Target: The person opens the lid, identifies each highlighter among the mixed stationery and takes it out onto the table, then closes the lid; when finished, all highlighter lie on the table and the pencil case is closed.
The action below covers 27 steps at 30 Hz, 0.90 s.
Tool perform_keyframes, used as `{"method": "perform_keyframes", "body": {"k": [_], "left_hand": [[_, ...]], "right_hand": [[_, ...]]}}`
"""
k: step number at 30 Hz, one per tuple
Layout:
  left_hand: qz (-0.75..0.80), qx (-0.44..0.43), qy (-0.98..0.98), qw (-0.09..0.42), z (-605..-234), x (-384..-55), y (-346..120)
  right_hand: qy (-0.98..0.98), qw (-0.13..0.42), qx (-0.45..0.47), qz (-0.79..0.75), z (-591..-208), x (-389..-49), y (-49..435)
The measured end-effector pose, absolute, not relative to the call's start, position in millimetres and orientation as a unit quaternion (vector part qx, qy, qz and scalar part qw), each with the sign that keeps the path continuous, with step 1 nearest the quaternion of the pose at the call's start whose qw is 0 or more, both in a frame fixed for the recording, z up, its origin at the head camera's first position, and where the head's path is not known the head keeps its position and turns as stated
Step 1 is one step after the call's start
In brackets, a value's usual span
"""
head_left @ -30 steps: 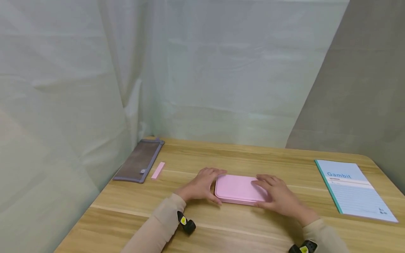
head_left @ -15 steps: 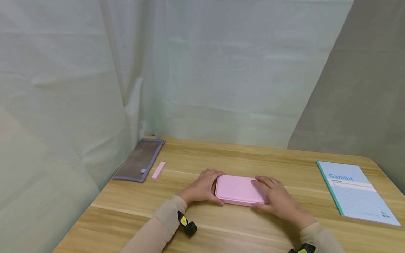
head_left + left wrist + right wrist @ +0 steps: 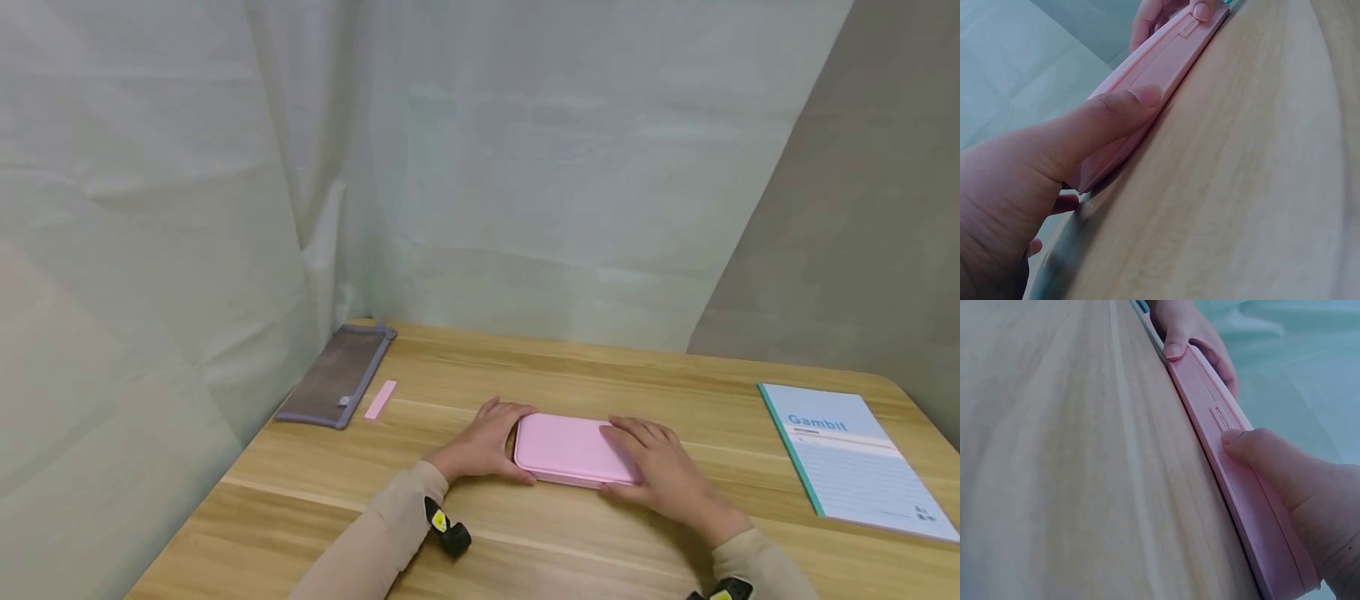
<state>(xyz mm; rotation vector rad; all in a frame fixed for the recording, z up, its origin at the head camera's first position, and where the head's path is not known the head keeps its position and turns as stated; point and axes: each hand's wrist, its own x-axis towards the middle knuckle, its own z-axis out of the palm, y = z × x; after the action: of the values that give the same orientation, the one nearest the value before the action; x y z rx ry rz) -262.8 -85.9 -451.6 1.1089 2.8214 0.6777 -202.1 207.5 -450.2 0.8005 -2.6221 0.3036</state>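
A flat pink case (image 3: 566, 446) with rounded corners lies on the table in front of me, its lid down. My left hand (image 3: 483, 443) grips its left end, thumb along the front side and fingers behind. At the other end, my right hand (image 3: 660, 468) holds the case with fingers over the lid and thumb on the front side. In the right wrist view, that thumb (image 3: 1244, 445) presses just beside a small slotted latch (image 3: 1219, 419) on the case's front. The left thumb (image 3: 1141, 97) touches the same side in the left wrist view.
A grey mesh zip pouch (image 3: 337, 375) lies at the table's left edge, with a thin pink strip (image 3: 381, 400) beside it. On the right is a light blue notebook (image 3: 855, 458) marked "Gambit". Pale curtains (image 3: 525, 208) hang behind the wooden table (image 3: 570, 542).
Both thumbs have shifted slightly inward along the case's front side. The case stays in place on the table; the head view has turned a little.
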Motion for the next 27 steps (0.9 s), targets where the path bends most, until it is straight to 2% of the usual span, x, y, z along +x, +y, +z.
{"method": "perform_keyframes", "body": {"k": [10,27], "left_hand": [[0.227,0.363,0.903,0.007,-451.1,-264.2,-86.9],[0.247,0.368,0.896,0.01,-454.6,-264.6,-87.6]], "right_hand": [[-0.926,0.204,0.289,0.132,-450.0,-205.9,204.5],[-0.926,0.192,0.292,0.143,-450.7,-211.8,209.3]]}}
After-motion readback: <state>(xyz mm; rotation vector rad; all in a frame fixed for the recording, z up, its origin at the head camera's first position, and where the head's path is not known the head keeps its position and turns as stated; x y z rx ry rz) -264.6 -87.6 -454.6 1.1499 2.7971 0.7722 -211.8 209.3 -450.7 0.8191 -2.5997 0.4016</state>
